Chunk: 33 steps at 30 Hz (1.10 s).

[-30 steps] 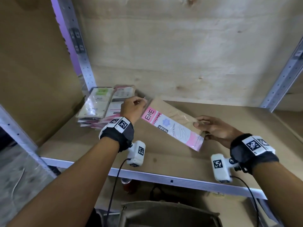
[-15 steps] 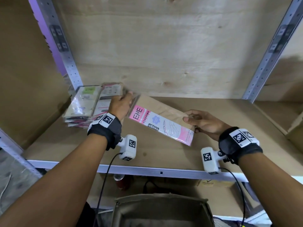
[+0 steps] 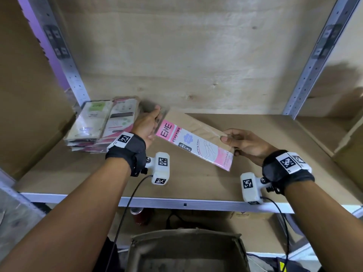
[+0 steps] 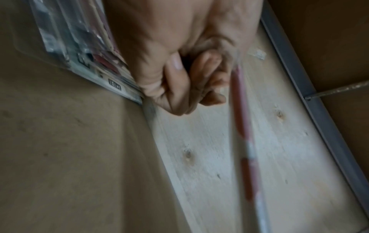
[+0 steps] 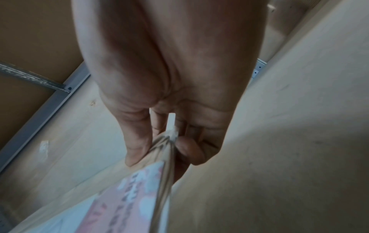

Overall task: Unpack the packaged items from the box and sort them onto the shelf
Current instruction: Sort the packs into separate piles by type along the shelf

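Stocking packet (image 3: 193,141), pink and white with "ENE STOCKING" printed on it, is held tilted above the shelf (image 3: 265,138) board, between both hands. The left hand (image 3: 146,126) has the packet's upper end at about 10 o'clock; its grip there is curled, thumb against fingers, though the wrist view is blurred and shows only the packet's edge (image 4: 242,126) running past the knuckles. The right hand (image 3: 242,143) takes the lower end at about 3 o'clock, its grip narrow, thumb (image 5: 137,145) and fingers pinching the packet's corner (image 5: 163,151). A stack of similar packets (image 3: 102,122) lies on the shelf at 9 o'clock, just beside the left hand. An open box (image 3: 186,250) sits below the shelf's front rail at 6 o'clock.
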Tool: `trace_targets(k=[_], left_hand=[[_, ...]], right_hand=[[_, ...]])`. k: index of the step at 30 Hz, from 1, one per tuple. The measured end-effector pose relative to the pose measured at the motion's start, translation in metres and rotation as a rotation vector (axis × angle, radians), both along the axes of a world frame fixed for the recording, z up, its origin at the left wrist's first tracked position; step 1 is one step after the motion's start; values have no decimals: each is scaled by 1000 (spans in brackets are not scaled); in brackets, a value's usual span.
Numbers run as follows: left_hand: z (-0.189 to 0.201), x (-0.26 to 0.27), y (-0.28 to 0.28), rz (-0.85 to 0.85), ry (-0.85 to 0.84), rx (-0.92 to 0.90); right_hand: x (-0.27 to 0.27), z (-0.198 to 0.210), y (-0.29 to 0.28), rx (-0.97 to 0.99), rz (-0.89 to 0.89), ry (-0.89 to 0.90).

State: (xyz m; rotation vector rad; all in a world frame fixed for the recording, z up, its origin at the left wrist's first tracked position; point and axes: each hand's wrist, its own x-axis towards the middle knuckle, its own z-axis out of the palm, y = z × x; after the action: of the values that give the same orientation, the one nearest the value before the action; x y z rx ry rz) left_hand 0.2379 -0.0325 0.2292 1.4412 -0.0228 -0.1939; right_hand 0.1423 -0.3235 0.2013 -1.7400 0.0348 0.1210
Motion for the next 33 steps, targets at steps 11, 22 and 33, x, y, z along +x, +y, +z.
trace_targets(k=[11, 22, 33], left_hand=[[-8, -7, 12, 152, -60, 273], [3, 1, -3, 37, 98, -237], [-26, 0, 29, 207, 126, -211]], right_hand=[[8, -6, 3, -13, 46, 26], [12, -11, 4, 53, -6, 7], [11, -4, 30, 223, -104, 49]])
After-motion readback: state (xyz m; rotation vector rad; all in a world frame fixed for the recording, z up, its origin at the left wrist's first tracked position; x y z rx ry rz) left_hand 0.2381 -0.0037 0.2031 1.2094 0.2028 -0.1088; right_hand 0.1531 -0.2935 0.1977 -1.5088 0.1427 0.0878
